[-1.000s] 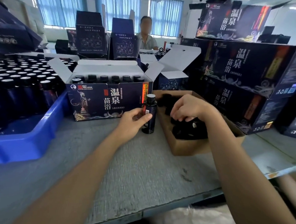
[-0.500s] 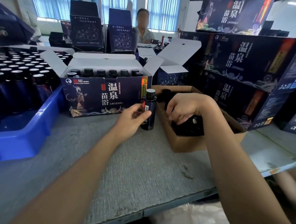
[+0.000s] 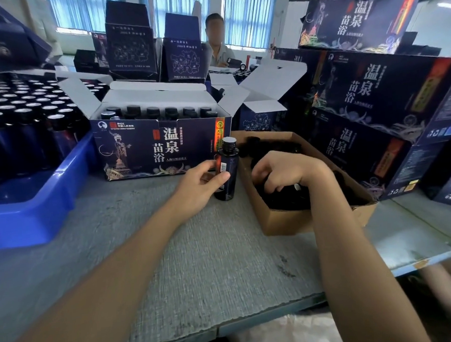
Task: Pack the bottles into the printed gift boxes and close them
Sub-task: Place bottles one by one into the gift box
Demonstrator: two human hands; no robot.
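Left grip on bottle, grey table, blue-curtained windows

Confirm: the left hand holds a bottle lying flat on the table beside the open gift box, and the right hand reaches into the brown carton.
One point is wrong: the head view shows the bottle in the left hand standing upright on the table, not flat. The rest holds.

A dark bottle with a black ribbed cap and a barcode label stands upright in the left hand, just beside the 4 o'clock corner of an open printed gift box. The box's flaps stand up, and capped bottles sit in rows inside. Closed boxes are stacked at 2 o'clock.
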